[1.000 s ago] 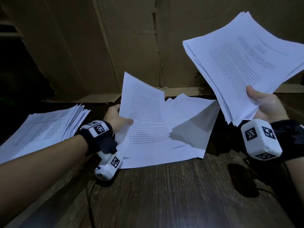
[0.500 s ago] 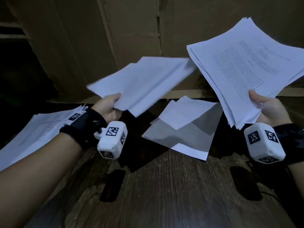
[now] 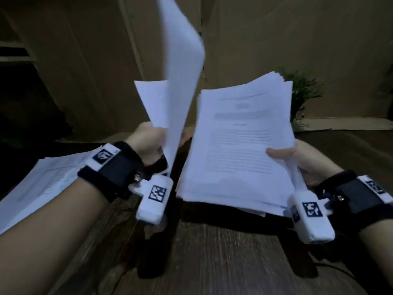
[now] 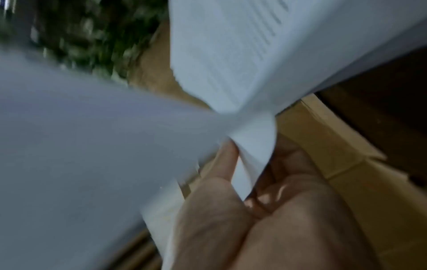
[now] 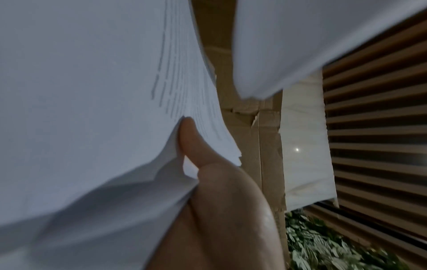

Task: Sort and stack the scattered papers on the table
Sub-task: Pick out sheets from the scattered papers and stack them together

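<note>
The left hand (image 3: 148,141) holds a few sheets (image 3: 180,67) up on edge, left of the stack (image 3: 240,145) held by the right hand (image 3: 306,160). Both are above the worktop (image 3: 223,262). A pile (image 3: 42,184) lies on the worktop at far left. Cardboard (image 3: 255,39) stands behind, with a plant (image 3: 302,92) before it at right

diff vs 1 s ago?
Left hand lifted its sheets off the table, now upright beside the thick stack. Right hand brought that stack in toward the middle. Unchanged: both grips, and the pile lying at the left.
</note>
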{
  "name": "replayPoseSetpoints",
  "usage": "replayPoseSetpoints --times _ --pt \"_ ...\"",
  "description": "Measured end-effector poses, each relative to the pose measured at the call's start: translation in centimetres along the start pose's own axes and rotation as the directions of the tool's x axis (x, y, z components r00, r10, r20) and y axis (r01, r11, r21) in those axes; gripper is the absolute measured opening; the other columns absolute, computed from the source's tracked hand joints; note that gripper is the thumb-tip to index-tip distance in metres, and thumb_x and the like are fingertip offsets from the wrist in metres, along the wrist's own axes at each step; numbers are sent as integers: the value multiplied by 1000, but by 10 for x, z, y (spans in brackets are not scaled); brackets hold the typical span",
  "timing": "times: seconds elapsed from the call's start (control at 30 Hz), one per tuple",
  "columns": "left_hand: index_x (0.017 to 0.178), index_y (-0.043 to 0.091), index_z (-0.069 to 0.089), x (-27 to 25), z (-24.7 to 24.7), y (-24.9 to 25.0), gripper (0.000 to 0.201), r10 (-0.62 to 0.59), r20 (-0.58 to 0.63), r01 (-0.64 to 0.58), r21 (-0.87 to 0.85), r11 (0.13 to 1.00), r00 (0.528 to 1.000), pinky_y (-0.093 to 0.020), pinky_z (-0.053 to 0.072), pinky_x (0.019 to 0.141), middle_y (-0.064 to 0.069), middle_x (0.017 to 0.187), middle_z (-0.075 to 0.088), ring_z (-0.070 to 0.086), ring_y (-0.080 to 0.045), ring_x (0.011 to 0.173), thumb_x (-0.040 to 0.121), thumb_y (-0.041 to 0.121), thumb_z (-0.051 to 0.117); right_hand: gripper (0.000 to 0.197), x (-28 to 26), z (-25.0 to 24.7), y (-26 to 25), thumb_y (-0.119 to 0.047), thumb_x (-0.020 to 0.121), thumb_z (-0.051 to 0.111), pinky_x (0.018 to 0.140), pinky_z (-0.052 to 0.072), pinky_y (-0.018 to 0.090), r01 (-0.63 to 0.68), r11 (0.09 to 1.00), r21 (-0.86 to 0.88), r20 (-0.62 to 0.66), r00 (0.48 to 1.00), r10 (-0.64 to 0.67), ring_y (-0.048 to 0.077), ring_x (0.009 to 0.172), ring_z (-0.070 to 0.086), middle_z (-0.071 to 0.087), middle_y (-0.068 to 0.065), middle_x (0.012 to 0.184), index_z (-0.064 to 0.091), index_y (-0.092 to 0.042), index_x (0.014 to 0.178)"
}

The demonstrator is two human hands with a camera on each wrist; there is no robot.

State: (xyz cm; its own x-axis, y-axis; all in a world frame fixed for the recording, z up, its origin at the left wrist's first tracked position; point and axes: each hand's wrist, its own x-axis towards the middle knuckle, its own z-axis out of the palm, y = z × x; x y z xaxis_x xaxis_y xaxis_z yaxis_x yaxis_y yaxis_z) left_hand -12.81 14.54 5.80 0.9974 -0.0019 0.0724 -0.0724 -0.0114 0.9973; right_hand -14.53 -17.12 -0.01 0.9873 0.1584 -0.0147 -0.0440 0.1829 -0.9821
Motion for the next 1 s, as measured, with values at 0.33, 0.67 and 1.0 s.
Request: replayPoseSetpoints --times 0.33,0.67,1.0 --pt "128 10 62 6 5 -27 40 13 77 -31 233 972 997 -44 48 103 -2 124 68 64 -21 114 88 4 68 24 -5 21 9 -6 101 46 56 55 24 -12 999 -47 130 991 18 18 70 72 74 10 90 68 -2 111" --pt "130 12 36 1 21 -19 76 66 -57 -55 168 984 996 -37 52 89 -3 127 56 57 -23 116 72 -7 80 40 -2 19 8 -27 92 58 93 56 51 -70 992 108 51 997 65 36 104 70 72 14 118 66 -11 128" --pt "126 18 57 -17 8 -33 38 -61 390 67 -1 998 919 -31 58 86 -1 122 70 68 -20 109 94 -1 50 42 -6 24 7 14 87 51 75 63 44 -20 1000 14 119 993 18 37 92 73 71 21 115 61 -3 124"
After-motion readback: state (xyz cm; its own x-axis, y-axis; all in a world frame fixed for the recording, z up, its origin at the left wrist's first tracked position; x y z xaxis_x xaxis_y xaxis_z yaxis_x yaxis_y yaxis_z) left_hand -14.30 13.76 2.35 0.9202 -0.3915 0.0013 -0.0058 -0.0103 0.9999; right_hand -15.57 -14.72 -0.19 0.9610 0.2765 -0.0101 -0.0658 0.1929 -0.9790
